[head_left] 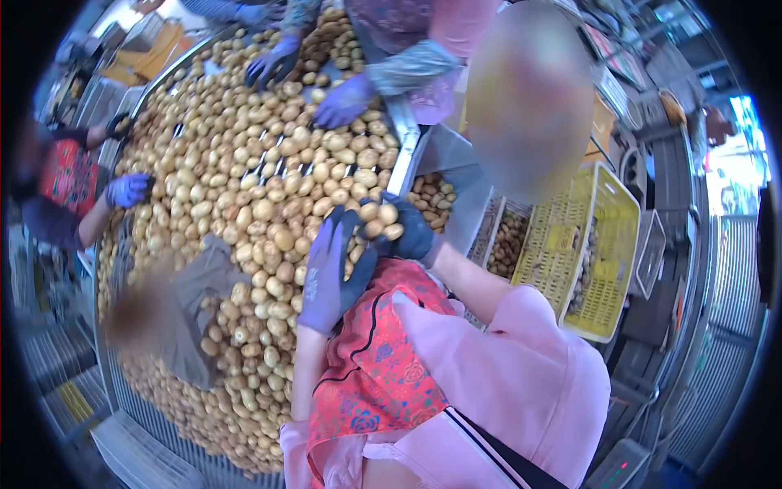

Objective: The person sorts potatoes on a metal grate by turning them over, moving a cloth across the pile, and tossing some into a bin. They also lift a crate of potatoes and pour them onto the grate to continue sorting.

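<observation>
My right hand in a dark glove is closed around several potatoes, held just over the sorting table's near side. Close beside it, my left hand, in a purple glove with a dark palm, curls toward the right hand. A few potatoes show between its fingers and palm, partly hidden. Below and around both hands spreads a deep layer of loose potatoes covering the metal table.
Co-workers' gloved hands reach into the pile from across the table, and another gloved hand from the left. A grey-brown cloth lies on the potatoes. Yellow crates and a metal chute stand at right.
</observation>
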`<act>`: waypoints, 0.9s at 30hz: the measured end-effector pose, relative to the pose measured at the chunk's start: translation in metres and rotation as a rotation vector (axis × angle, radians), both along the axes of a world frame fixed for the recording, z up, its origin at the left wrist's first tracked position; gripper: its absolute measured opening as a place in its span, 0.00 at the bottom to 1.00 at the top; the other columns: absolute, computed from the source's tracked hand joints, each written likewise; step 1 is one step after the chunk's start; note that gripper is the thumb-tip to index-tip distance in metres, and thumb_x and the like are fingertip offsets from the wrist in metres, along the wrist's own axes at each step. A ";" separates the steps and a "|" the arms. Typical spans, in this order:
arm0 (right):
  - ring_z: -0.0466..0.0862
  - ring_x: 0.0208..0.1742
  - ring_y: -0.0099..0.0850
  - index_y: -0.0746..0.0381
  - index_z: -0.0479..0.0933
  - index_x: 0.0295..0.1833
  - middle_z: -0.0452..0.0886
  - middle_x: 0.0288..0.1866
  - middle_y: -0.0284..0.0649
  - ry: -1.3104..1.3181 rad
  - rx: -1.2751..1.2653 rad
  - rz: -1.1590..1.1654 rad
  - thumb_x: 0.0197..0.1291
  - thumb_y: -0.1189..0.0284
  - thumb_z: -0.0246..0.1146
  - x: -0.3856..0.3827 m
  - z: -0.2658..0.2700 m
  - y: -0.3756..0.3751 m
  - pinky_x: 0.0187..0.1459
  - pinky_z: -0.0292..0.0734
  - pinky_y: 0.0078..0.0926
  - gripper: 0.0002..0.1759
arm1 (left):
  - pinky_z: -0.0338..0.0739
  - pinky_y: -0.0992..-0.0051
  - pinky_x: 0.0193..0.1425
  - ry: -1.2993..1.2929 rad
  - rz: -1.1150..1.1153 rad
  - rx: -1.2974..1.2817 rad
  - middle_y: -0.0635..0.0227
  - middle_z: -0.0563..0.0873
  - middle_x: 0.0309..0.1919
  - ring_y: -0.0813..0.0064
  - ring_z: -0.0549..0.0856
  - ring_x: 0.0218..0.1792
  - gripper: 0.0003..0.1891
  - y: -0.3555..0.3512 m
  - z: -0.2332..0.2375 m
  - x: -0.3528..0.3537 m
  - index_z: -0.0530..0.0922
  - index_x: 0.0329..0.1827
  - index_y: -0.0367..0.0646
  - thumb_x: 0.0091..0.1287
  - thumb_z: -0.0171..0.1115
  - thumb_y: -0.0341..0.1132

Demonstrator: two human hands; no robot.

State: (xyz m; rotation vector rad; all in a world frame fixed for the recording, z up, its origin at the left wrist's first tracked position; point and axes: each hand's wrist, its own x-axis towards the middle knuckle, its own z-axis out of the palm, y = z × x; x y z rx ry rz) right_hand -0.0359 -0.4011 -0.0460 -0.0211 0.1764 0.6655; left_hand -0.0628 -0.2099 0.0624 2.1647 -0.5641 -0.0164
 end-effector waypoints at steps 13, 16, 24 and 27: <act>0.75 0.56 0.34 0.63 0.61 0.67 0.76 0.56 0.40 0.251 -1.551 -0.908 0.70 0.51 0.52 0.084 -0.016 -0.321 0.59 0.67 0.32 0.31 | 0.66 0.59 0.69 0.111 0.484 0.327 0.46 0.76 0.60 0.47 0.74 0.63 0.23 0.139 -0.009 -0.107 0.71 0.62 0.33 0.69 0.59 0.39; 0.75 0.59 0.37 0.66 0.66 0.67 0.75 0.58 0.43 -0.339 -2.134 -0.644 0.73 0.58 0.49 0.058 -0.031 -0.192 0.63 0.67 0.35 0.26 | 0.68 0.57 0.67 0.144 0.600 0.292 0.45 0.76 0.59 0.45 0.74 0.61 0.25 0.125 -0.025 -0.116 0.71 0.62 0.33 0.66 0.61 0.39; 0.52 0.76 0.59 0.60 0.58 0.74 0.53 0.77 0.53 -1.451 -2.174 0.154 0.61 0.42 0.55 0.017 -0.037 0.118 0.66 0.45 0.75 0.45 | 0.57 0.46 0.70 0.097 0.284 0.733 0.55 0.68 0.68 0.45 0.64 0.69 0.29 0.082 -0.045 -0.045 0.71 0.65 0.46 0.62 0.62 0.48; 0.54 0.75 0.58 0.59 0.59 0.74 0.54 0.77 0.52 -1.459 -2.377 0.090 0.59 0.39 0.56 0.048 -0.049 0.136 0.62 0.50 0.77 0.46 | 0.56 0.41 0.69 0.046 0.281 0.762 0.57 0.67 0.69 0.45 0.64 0.69 0.28 0.091 -0.066 -0.009 0.72 0.64 0.46 0.63 0.60 0.49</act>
